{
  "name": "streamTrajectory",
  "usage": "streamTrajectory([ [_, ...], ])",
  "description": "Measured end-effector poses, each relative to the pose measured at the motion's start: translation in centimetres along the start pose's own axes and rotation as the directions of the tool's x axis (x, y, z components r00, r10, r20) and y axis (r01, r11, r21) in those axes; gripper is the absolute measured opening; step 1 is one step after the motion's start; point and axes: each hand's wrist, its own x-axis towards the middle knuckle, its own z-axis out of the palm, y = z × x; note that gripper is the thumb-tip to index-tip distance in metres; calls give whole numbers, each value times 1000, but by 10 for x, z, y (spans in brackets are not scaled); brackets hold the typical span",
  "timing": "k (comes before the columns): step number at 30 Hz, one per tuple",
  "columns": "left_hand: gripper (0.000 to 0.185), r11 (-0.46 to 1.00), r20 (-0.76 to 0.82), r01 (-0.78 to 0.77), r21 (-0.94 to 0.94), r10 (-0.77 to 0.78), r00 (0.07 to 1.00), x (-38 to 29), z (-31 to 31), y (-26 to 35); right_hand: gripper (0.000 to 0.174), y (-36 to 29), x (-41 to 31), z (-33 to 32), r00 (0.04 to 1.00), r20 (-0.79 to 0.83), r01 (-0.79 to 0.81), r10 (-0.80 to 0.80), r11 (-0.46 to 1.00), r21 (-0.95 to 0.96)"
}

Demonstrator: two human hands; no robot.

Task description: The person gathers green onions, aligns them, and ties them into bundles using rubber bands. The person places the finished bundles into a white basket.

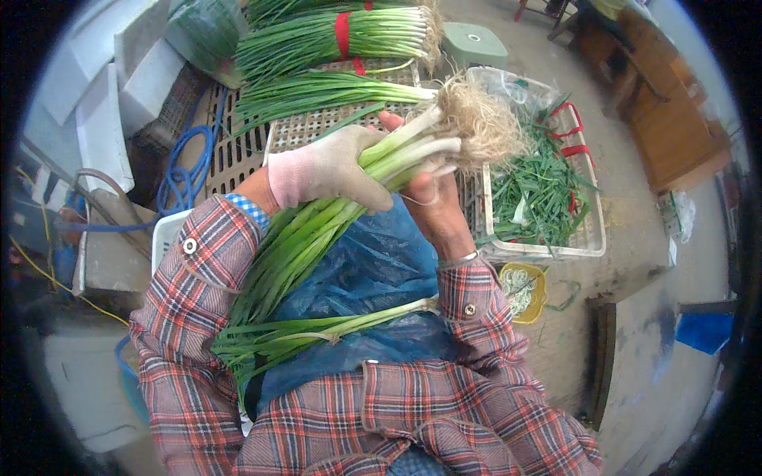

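My left hand [333, 169], in a pale knitted glove, is closed around a bunch of green onions [297, 244] with long green leaves and white stalks. My right hand [431, 199], bare, supports the stalks from below near the root end; its fingertips are partly hidden. The tangled pale roots [482, 125] point to the upper right. Across my lap, on a blue plastic sheet [369, 256], lie a few loose green onions [369, 321]. Beyond my hands, more green onions [333, 89] rest on a plastic crate, with a bundle tied in red tape [342, 35] behind them.
At right stands a white crate [598, 238] of leaf scraps, with red straps on its side. A yellow basket [539, 297] of rubber bands sits below it. A green stool [473, 44] is ahead. Blue hose [190, 160] and foam boxes [101, 125] are at left.
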Motion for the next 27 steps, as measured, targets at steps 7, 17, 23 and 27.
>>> streamTrajectory([
  [7,45,990,52,-65,-127,72,996,11,12,-28,103,-39,-31,-22,930,-317,222,-187,972,77],
  [17,53,913,-159,65,404,0,987,22,53,-17,30,-42,-21,-44,983,-140,48,-118,903,-428],
  [23,54,889,-101,46,456,0,995,29,64,-24,16,-58,-20,-71,969,43,-184,243,829,-527],
  [27,68,836,-116,73,543,-11,993,30,79,-21,22,-49,-33,-79,956,36,-229,291,819,-526],
])
